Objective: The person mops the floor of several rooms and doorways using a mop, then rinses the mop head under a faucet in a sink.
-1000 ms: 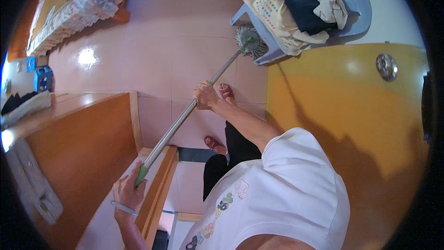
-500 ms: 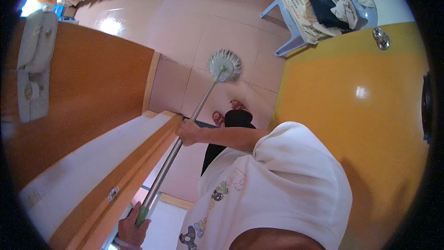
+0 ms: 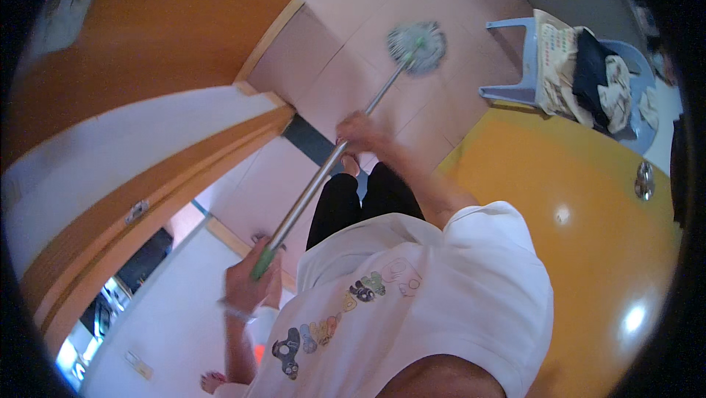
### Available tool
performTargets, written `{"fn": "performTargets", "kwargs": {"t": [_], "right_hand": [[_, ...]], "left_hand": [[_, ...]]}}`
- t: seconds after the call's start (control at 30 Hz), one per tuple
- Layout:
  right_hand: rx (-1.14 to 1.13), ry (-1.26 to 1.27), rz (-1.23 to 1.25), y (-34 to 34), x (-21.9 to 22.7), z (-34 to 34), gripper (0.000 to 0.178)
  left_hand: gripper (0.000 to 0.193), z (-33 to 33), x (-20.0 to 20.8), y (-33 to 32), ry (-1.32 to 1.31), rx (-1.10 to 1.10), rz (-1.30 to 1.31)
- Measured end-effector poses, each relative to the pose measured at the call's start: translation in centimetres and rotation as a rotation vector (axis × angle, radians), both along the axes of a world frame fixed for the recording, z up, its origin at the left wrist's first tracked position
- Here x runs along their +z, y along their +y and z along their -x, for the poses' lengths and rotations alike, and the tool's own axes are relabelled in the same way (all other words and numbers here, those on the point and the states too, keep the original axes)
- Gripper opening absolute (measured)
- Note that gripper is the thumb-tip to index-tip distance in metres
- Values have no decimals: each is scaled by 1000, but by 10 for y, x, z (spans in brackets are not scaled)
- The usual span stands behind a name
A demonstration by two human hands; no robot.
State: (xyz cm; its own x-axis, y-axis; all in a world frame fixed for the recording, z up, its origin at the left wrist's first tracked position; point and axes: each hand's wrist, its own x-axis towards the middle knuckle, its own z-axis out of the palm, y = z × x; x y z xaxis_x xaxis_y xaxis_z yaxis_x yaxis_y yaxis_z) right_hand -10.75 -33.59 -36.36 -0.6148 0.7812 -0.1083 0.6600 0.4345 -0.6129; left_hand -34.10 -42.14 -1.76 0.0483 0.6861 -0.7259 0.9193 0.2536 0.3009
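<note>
A string mop (image 3: 305, 196) slants across the view, its metal pole running from lower left to upper right. Its round grey-white head (image 3: 417, 48) rests on the pinkish tiles and looks slightly blurred. My left hand (image 3: 251, 274) is wrapped round the green end of the pole, close to my body. Farther up, my right hand (image 3: 358, 133) grips the bare metal shaft, a little smeared by motion. My feet, partly hidden by the pole and right arm, stand by the dark threshold strip (image 3: 309, 140).
To the left are a wooden door frame (image 3: 184, 144) and a brown door (image 3: 176, 23). A yellow door (image 3: 573, 199) with a round knob (image 3: 644, 181) stands at right. Beyond it, a blue plastic chair (image 3: 515, 93) bears folded cloths (image 3: 588, 74). A bare foot (image 3: 213, 382) shows at lower left.
The mop head has moved farther away over the floor. My hands have moved forward with the pole, still holding it. The view has turned, and the chair appears farther right.
</note>
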Motion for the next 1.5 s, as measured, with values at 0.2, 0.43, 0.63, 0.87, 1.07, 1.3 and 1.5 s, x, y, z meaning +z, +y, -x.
{"fn": "performTargets", "kwargs": {"t": [0.2,0.43,0.63,0.87,1.07,1.3,1.5], "right_hand": [[-1097,420,613,25,-51,-108,20],[-610,-412,-386,38,-60,-128,30],[-209,-589,-140,-50,-73,29,28],[322,-340,45,-201,-5,302,19],[580,50,198,-321,58,490,16],[711,180,271,-337,92,538,20],[576,85,368,-275,95,456,20]], "left_hand": [[61,-88,-147,-32,-325,-54,-81],[53,-91,-127,5,-298,-53,-9],[55,69,-110,-104,-361,-77,-156],[49,282,-7,-263,-61,21,-146],[42,358,123,-367,308,391,-77],[30,380,157,-364,318,564,-46],[26,339,129,-309,176,521,-66]]}}
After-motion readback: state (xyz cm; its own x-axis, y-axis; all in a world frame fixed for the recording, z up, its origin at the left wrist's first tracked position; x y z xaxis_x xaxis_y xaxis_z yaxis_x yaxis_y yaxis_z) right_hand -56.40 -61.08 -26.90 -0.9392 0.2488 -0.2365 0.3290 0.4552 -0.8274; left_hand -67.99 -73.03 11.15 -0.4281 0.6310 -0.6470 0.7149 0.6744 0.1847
